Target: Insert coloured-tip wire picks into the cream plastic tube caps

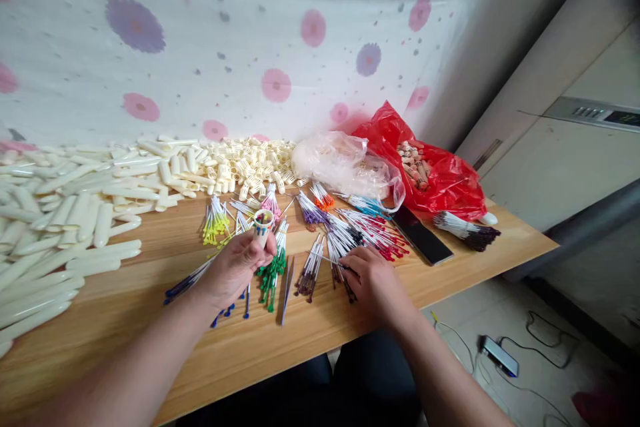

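My left hand point(246, 263) is closed around a short white pen barrel piece point(263, 227), held upright with several coloured tips showing in its open end and slots. Low over the table, the fingers of my right hand point(373, 280) pinch a thin white pen refill point(330, 260) beside the black-ended refills point(345, 237); its coloured end is hidden by the fingers. Between the hands lie green-ended refills point(273, 273), a pair of tweezers point(287, 290) and brown-ended refills point(310, 270). Blue-ended refills point(187, 282) are partly behind my left wrist.
Long cream tubes point(100, 223) and small slotted pieces point(250, 163) pile up along the left and back. Yellow point(215, 221), purple point(311, 210) and red-ended refills point(375, 233) lie mid-table. A clear bag point(345, 163), red bag point(450, 180) and phone point(421, 235) are at right.
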The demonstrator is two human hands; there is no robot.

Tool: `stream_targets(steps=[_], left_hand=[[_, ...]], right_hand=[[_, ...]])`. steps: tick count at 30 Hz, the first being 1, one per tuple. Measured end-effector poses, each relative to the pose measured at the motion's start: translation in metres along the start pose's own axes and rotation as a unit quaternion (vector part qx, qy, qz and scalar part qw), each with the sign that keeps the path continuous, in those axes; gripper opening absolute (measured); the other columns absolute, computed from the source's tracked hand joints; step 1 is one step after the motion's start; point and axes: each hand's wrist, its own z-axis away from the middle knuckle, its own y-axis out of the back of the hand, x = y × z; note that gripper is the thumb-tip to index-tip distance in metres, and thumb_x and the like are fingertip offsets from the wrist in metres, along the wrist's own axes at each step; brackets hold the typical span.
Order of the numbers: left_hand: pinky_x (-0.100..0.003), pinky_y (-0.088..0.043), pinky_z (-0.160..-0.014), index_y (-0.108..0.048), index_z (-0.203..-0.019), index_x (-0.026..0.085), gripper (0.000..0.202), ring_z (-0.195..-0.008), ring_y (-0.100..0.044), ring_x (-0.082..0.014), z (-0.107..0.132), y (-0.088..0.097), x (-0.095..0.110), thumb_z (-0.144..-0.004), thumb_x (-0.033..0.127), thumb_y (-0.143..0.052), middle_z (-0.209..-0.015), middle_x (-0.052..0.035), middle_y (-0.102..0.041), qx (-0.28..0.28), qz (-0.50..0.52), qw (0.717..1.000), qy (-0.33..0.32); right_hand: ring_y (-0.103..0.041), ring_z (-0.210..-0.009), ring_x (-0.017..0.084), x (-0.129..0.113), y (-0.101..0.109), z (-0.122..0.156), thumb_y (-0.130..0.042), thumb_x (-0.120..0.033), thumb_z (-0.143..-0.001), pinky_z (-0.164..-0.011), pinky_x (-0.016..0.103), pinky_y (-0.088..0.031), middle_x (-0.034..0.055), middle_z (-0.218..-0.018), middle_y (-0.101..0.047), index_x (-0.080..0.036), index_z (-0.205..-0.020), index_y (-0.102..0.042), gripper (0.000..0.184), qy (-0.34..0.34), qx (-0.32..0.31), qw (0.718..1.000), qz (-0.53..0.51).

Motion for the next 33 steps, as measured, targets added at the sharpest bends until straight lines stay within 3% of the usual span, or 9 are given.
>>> stream_targets(steps=[4,10,15,18,20,23,25,28,33], left_hand=[[-0.024,-0.024,-0.050,-0.054,-0.058,0.015,0.039,-0.051,-0.031,-0.0076,-0.003,-0.002,0.002,-0.065,0.045,-0.077,-0.053,0.0054,-0.038,0.041,0.006,0.999,0.003],[-0.024,-0.026,-0.051,-0.051,-0.059,0.016,0.033,-0.052,-0.034,-0.0084,-0.003,0.005,0.001,-0.072,0.038,-0.071,-0.053,0.0055,-0.039,0.085,-0.081,0.993,-0.022],[-0.025,-0.032,-0.059,-0.051,-0.062,0.015,0.029,-0.060,-0.038,-0.0101,0.000,0.011,-0.002,-0.079,0.035,-0.064,-0.061,0.0041,-0.043,0.063,-0.174,0.980,-0.066],[-0.024,-0.032,-0.059,-0.050,-0.062,0.015,0.029,-0.060,-0.038,-0.0101,0.002,0.009,0.001,-0.079,0.035,-0.062,-0.061,0.0043,-0.043,0.056,-0.193,0.977,-0.068],[-0.024,-0.031,-0.059,-0.049,-0.061,0.015,0.030,-0.060,-0.038,-0.0100,0.003,0.007,0.003,-0.079,0.036,-0.062,-0.060,0.0045,-0.042,0.057,-0.206,0.975,-0.062],[-0.024,-0.029,-0.057,-0.047,-0.059,0.015,0.034,-0.057,-0.035,-0.0093,0.003,0.004,0.007,-0.078,0.040,-0.062,-0.058,0.0056,-0.039,0.061,-0.213,0.974,-0.053],[-0.023,-0.028,-0.055,-0.047,-0.059,0.016,0.036,-0.056,-0.035,-0.0091,0.004,0.002,0.008,-0.077,0.042,-0.063,-0.057,0.0059,-0.038,0.060,-0.214,0.974,-0.047],[-0.023,-0.027,-0.053,-0.049,-0.061,0.015,0.037,-0.055,-0.036,-0.0093,0.004,-0.001,0.010,-0.074,0.046,-0.065,-0.057,0.0057,-0.039,0.059,-0.203,0.977,-0.025],[-0.022,-0.027,-0.050,-0.050,-0.062,0.015,0.040,-0.055,-0.035,-0.0088,0.006,-0.005,0.011,-0.069,0.050,-0.068,-0.057,0.0053,-0.039,0.042,-0.150,0.988,0.006]], right_hand=[[-0.054,-0.086,0.018,-0.025,-0.011,-0.005,-0.053,-0.014,-0.087,-0.078,0.029,-0.044,0.0058,-0.089,-0.063,-0.019,-0.091,-0.067,0.016,0.028,-0.034,0.998,0.040],[-0.051,-0.090,0.020,-0.064,-0.031,-0.022,-0.049,-0.026,-0.092,-0.072,0.030,-0.044,0.0050,-0.097,-0.061,-0.021,-0.088,-0.065,0.017,0.232,-0.062,0.967,0.089],[-0.052,-0.085,0.020,-0.068,-0.031,-0.034,-0.051,-0.025,-0.091,-0.068,0.031,-0.046,0.0050,-0.093,-0.062,-0.018,-0.077,-0.061,0.019,0.313,-0.074,0.940,0.111],[-0.055,-0.088,0.018,-0.063,-0.023,-0.032,-0.046,-0.018,-0.093,-0.074,0.030,-0.048,0.0065,-0.096,-0.064,-0.018,-0.087,-0.060,0.014,0.304,-0.066,0.950,0.019],[-0.057,-0.090,0.017,-0.059,-0.017,-0.028,-0.043,-0.014,-0.093,-0.077,0.030,-0.050,0.0069,-0.097,-0.064,-0.018,-0.094,-0.056,0.014,0.265,-0.029,0.956,-0.126],[-0.061,-0.074,0.011,-0.059,-0.006,-0.020,-0.044,-0.014,-0.093,-0.063,0.023,-0.053,0.0036,-0.094,-0.063,-0.022,-0.102,-0.050,0.013,0.154,0.055,0.909,-0.383],[-0.059,-0.062,0.008,-0.064,0.006,-0.018,-0.048,-0.015,-0.092,-0.052,0.019,-0.051,0.0017,-0.090,-0.061,-0.023,-0.107,-0.050,0.017,0.107,0.096,0.869,-0.473],[-0.063,-0.070,0.010,-0.077,0.029,-0.016,-0.053,-0.014,-0.089,-0.054,0.022,-0.054,0.0037,-0.096,-0.059,-0.024,-0.106,-0.060,0.020,0.135,0.153,0.853,-0.481],[-0.062,-0.086,0.015,-0.097,0.055,-0.018,-0.059,-0.017,-0.086,-0.070,0.028,-0.056,0.0049,-0.095,-0.056,-0.023,-0.109,-0.066,0.025,0.229,0.216,0.872,-0.376]])
